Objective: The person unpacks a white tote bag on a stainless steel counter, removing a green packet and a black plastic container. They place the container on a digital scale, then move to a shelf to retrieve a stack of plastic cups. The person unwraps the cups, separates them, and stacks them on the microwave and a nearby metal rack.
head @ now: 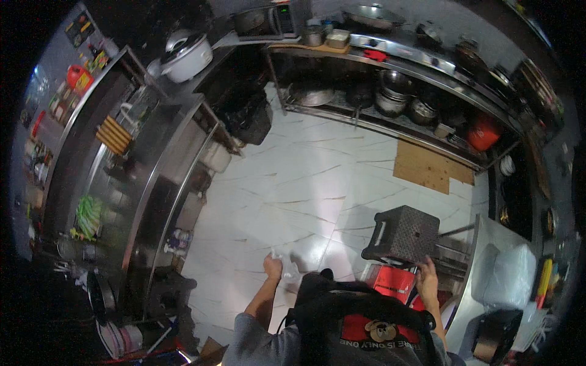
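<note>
My left hand (273, 268) is closed on a crumpled clear plastic bag (289, 270), which hangs over the white tiled floor. On the other side, my right hand (427, 278) is raised with its fingers spread, beside the lower edge of a dark woven-pattern plastic stool (408, 233). Whether its fingertips touch the stool cannot be told. A red box or container (393, 282) lies just below the stool, left of my right hand. I wear a dark apron (366, 315) with a cartoon patch.
A steel table (478, 256) with a wrapped stack (515, 277) stands at right. A long steel counter (158, 160) runs along the left. At the far side are a stove shelf with pots (393, 98), a black-lined bin (254, 121) and a cardboard sheet (423, 167) on the floor.
</note>
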Available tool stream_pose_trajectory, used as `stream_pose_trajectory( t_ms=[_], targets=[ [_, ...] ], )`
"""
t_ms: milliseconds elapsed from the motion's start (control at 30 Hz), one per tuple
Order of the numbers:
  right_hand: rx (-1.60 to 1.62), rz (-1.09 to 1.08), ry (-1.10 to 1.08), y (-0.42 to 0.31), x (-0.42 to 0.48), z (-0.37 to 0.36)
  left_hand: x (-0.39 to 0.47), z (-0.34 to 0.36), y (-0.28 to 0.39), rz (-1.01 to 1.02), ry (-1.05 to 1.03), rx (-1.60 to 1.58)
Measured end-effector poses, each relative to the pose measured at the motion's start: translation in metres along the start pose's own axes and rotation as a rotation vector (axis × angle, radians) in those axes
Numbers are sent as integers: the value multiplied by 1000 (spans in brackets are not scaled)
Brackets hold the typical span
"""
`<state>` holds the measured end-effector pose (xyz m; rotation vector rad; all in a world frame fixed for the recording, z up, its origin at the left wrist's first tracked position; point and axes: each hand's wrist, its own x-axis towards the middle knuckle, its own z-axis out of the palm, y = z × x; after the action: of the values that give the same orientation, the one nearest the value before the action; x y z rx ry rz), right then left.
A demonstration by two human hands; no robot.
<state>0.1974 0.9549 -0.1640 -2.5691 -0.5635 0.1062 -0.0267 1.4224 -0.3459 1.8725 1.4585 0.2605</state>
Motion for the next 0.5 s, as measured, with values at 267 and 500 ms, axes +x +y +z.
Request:
stream_pose_trajectory(
  t_ms=[267, 500],
  targets=[
    [82, 266, -601, 139, 88, 191, 90, -4, 175, -114, -23, -412],
    [113, 673, -891, 115, 225, 247, 244, -5, 268, -153, 170, -582]
  ],
)
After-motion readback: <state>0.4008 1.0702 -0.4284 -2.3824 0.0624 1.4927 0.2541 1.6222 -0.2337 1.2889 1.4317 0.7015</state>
